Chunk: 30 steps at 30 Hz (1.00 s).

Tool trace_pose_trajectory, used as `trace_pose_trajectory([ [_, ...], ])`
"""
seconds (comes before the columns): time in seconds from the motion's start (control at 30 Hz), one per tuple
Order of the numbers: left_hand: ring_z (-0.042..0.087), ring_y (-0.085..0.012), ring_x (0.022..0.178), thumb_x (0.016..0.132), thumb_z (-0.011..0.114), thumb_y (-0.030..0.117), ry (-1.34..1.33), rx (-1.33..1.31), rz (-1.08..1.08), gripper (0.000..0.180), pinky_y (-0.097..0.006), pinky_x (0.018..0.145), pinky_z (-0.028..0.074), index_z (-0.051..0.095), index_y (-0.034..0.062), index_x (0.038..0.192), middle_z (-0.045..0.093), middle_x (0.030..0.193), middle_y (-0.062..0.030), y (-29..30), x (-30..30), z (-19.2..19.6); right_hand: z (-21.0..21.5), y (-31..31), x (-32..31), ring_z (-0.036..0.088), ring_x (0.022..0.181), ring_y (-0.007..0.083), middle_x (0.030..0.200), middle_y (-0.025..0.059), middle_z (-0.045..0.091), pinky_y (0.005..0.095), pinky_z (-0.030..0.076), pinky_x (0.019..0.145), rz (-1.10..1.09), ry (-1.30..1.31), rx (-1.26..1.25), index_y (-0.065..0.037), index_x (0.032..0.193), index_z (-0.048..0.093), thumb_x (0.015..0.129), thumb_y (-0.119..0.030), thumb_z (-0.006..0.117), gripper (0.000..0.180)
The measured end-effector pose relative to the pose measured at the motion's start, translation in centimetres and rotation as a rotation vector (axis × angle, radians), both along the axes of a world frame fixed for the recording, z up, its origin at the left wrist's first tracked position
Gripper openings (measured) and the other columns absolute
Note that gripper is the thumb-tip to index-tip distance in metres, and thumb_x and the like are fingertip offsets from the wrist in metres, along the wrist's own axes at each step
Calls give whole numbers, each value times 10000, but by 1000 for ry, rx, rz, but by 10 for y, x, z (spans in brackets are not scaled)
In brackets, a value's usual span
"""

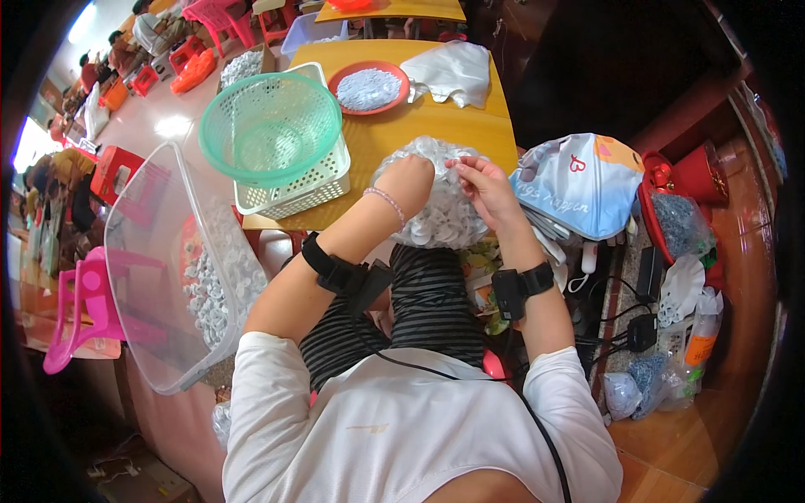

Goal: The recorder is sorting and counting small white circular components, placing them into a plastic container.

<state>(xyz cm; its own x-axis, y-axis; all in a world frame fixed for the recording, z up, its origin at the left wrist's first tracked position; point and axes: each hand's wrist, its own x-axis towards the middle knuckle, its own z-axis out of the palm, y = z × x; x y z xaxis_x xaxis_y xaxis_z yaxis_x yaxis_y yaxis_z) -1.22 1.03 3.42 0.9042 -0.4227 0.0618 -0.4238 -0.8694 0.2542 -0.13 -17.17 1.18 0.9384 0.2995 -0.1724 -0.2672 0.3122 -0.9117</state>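
Both hands are over a clear bag [449, 222] full of small white ring-like pieces, at the table's near edge above my lap. My left hand [406, 186] is curled closed at the bag's left side, its fingertips turned away from view. Just to the right, my right hand [488, 191] holds thumb and forefinger pinched together, close to the left hand. Whatever is between the fingers of either hand is too small or hidden to name. Farther off on the table lies an orange-red plate [397, 102] heaped with small pale pieces.
A green colander [220, 138] sits on a white perforated basket [293, 201] at the table's left. Left of my knees, a large translucent bin [134, 277] holds more white pieces. A printed blue cloth [579, 193], cables and bags lie at right. A pink chair [80, 310] stands far left.
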Motion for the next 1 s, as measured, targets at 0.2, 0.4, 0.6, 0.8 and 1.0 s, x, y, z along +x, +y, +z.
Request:
trace_pose_trajectory([
  [0.2, 634, -343, 811, 795, 662, 177, 203, -2, -22, 193, -395, 748, 503, 648, -12, 835, 648, 814, -203, 3, -1, 27, -4, -1, 1, 461, 660, 20, 995, 46, 664, 159, 376, 594, -3, -10, 69, -45, 983, 577, 894, -90, 592, 102],
  [0.4, 590, -155, 800, 893, 616, 256, 425, -628, -149, 261, -299, 730, 480, 637, 2, 948, 661, 979, -84, 21, 12, 5, -6, 4, 1, 482, 674, 27, 933, 24, 648, 163, 382, 606, -57, -25, 49, -57, 986, 575, 925, -116, 547, 90],
  [0.6, 518, -55, 813, 960, 525, 276, 588, -1102, 51, 264, -211, 666, 426, 605, 29, 1007, 649, 1049, -4, 15, 3, -14, -8, 3, 1, 491, 663, 50, 828, 4, 590, 188, 405, 582, -137, -164, -157, -19, 993, 534, 940, -105, 516, 103],
  [0.8, 553, -56, 781, 959, 525, 263, 561, -1230, 124, 215, -214, 645, 432, 539, 49, 945, 652, 933, -12, 2, 8, -18, 0, 1, 1, 524, 707, 74, 906, 54, 572, 213, 439, 613, -122, -274, -411, 12, 1006, 514, 936, -91, 514, 125],
  [1.0, 592, -80, 760, 921, 590, 170, 463, -1270, 147, 158, -222, 642, 457, 525, 28, 941, 631, 878, -28, -10, 11, -23, -2, -3, 2, 585, 850, 107, 945, 59, 574, 227, 471, 733, -125, -324, -369, 23, 1013, 536, 930, -95, 528, 145],
])
